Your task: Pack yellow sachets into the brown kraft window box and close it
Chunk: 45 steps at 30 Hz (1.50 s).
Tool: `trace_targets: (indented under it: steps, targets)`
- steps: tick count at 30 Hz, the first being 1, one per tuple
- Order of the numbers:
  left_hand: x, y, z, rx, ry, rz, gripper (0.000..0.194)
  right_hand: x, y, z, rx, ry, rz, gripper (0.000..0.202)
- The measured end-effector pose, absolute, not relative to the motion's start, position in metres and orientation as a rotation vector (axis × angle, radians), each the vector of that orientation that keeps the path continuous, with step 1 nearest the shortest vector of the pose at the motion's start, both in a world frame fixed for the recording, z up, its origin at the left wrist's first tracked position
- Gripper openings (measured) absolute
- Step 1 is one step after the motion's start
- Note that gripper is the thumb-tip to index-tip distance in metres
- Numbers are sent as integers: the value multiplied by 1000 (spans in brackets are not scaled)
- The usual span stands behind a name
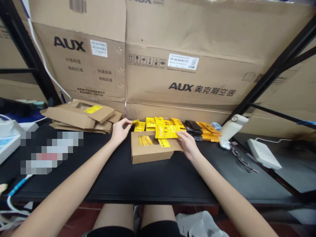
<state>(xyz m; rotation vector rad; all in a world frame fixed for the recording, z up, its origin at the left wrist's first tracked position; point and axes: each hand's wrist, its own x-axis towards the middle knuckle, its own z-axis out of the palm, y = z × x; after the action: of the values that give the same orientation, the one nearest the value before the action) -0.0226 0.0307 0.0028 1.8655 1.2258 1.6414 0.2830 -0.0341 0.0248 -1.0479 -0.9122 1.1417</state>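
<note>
A brown cardboard box (150, 156) with a window and a yellow label stands at the middle of the black table; yellow packets (145, 140) show through its window. My right hand (187, 144) is closed on the end of a yellow packet (168, 131), held above the box's right side. Left of the box's back corner, my left hand (121, 130) pinches a small yellow packet (135, 121). Behind the box is a row of yellow packets (150, 123), with black packets (193, 126) and orange packets (209, 130) to the right.
Flattened brown boxes (81, 115) lie stacked at the back left. On the right are a white bottle (234, 128), glasses (243, 160) and a white device (264, 153). Large cardboard panels (158, 82) stand behind the black table (148, 184). White cables run at the left.
</note>
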Motion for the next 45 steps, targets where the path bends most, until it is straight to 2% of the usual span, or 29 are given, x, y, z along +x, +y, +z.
trace_targets:
  steps: [10,18,25,28,32,36,40,45]
  targets:
    - [-24,41,-7,1924,1055,1497,16,281,-36,26,-1024,-840,1173,39]
    - [-26,47,-7,1927,1122,1297,35,280,-38,29,-1005,-783,1194,37]
    - [-21,25,18,1843,1260,1456,35,286,-34,33,-982,-660,1170,13]
    - [-20,13,29,1894,1223,1252,39,294,-29,35,-1003,-566,1098,2]
    - [-23,5,34,1979,1162,908,45,307,-24,37,-1075,-479,1030,7]
    - [-27,2,36,1843,1053,653,57,312,-25,38,-1162,-451,1284,13]
    - [-26,0,38,1815,1008,631,53,303,-34,42,-1140,-575,1627,21]
    - [-22,-3,41,1812,1023,638,51,293,-45,49,-1134,-678,1670,22]
